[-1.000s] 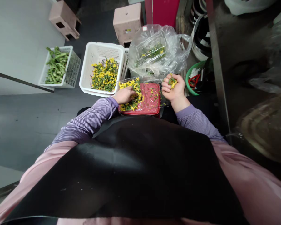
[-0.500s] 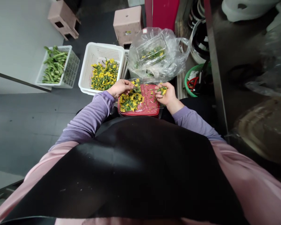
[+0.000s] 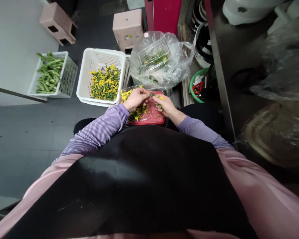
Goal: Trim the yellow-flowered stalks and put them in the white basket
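My left hand (image 3: pixel 137 99) and my right hand (image 3: pixel 167 106) meet fingertip to fingertip over a red surface (image 3: pixel 154 112). In my right hand, curled fingers hold several yellow-flowered green sprigs (image 3: pixel 160 105). The left fingers pinch a small dark green bit near the right fingertips; its exact form is too small to tell. Below the left hand, a clear plastic clamshell box (image 3: pixel 127 120) lies opened on the red surface. Its left half holds a pile of flowering sprigs (image 3: pixel 137 114), partly covered by that hand; loose scraps lie in the right half.
A white basket (image 3: pixel 81 79) of flowering sprigs stands left of the box. Farther left is another white basket (image 3: pixel 69 78) with thick green stalks. Ahead lie a clear plastic bag (image 3: pixel 174 71) and a pink stool (image 3: pixel 128 28). A green basin (image 3: pixel 193 89) and a metal table edge (image 3: pixel 220 66) border the right.
My hands have come together from either side of the clamshell box. My left hand moved right and my right hand moved left, still holding the sprigs. The whole view shifted slightly.
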Tool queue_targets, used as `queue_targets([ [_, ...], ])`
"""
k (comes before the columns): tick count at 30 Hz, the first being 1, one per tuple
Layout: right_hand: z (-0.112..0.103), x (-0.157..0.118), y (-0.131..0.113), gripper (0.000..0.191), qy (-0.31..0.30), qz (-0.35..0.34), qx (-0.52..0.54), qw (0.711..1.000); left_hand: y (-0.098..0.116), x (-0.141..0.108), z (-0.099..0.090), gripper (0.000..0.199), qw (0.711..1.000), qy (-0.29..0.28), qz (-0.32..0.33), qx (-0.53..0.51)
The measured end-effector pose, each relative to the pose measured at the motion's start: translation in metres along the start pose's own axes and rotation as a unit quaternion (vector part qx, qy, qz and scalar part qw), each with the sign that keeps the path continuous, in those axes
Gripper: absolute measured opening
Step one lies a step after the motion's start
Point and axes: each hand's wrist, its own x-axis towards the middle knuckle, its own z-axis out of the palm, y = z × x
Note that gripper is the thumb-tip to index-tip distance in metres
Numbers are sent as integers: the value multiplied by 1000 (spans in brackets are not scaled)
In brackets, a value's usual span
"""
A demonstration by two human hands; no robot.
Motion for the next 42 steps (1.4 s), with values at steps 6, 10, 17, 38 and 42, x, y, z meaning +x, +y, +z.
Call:
queue_targets([
  [6, 2, 5, 4, 45, 105, -66, 4, 992, 1, -8, 14, 12, 998, 4, -26, -50],
  [10, 2, 6, 0, 43, 129, -85, 16, 988, 2, -2, 21, 15, 990, -23, -66, -119],
  [17, -22, 7, -32, 33, 167, -119, 85, 975, -10, 14, 36, 16, 984, -64, -132, -105],
  [38, -46, 4, -46, 25, 6, -215, -265, 940, 15, 22, 14, 15, 914, -63, 279, 286],
  [42, -50, 5, -50, 24, 11, -236, -312, 920, 22, 20, 10, 17, 899, -91, 286, 319],
])
